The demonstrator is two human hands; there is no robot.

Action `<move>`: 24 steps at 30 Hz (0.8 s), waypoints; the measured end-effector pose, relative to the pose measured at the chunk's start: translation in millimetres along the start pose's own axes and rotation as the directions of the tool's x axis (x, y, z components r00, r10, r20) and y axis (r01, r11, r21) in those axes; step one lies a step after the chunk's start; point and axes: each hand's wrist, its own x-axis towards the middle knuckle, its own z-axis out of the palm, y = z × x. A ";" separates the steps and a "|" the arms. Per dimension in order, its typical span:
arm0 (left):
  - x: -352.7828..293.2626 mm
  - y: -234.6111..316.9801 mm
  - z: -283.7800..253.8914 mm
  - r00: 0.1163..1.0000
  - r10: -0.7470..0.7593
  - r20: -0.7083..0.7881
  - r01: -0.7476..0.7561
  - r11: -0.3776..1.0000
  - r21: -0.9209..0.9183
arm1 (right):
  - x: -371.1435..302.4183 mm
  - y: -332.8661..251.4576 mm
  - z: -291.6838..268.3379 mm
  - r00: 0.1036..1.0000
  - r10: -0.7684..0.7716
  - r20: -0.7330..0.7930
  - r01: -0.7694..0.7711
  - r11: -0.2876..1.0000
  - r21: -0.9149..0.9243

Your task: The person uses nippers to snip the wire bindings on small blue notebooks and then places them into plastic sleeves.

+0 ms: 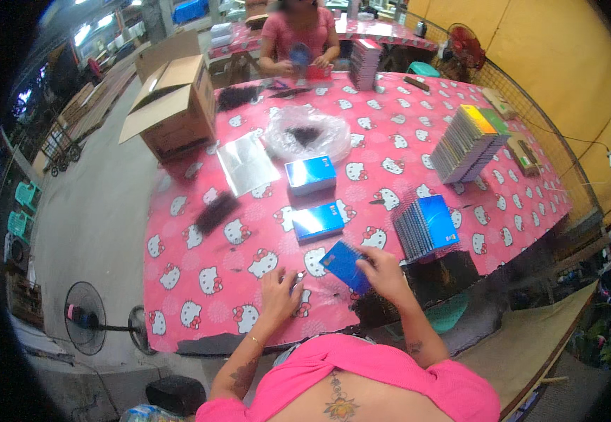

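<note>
My right hand grips a small blue spiral notebook, tilted above the near edge of the table. To its left my left hand rests low over the tablecloth. Its fingers are curled round a small, thin item too small to name. Beyond the hands lie two stacks of blue covers, one behind the other. On the right stands a row of blue spiral notebooks, their black bound edges facing left.
Farther back are a stack of yellow-green notebooks, clear plastic sheets, a plastic bag with black pieces inside, and an open cardboard box. A dark bundle lies left. Across the pink table a person handles notebooks.
</note>
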 end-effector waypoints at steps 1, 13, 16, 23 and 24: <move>1.0 -0.2 1.6 0.999 -0.025 -0.020 0.025 1.000 -0.011 | 2.4 -10.2 -22.1 0.996 0.087 -0.030 -0.084 0.993 0.082; 11.1 4.8 6.2 0.999 -0.041 -0.004 0.040 0.997 -0.066 | 35.8 98.6 -181.6 0.864 0.134 -0.486 -0.335 0.873 -0.355; 11.9 1.5 3.8 0.998 -0.058 -0.005 0.058 0.996 -0.061 | 35.5 102.4 -173.0 0.868 0.136 -0.477 -0.369 0.820 -0.438; 42.9 1.0 3.6 0.997 0.018 -0.070 -0.023 0.997 -0.072 | 34.6 104.2 -170.7 0.868 0.209 -0.451 -0.427 0.778 -0.461; 51.9 0.8 7.1 0.996 0.034 -0.083 -0.042 0.995 -0.092 | 34.1 107.5 -171.7 0.870 0.207 -0.448 -0.422 0.783 -0.457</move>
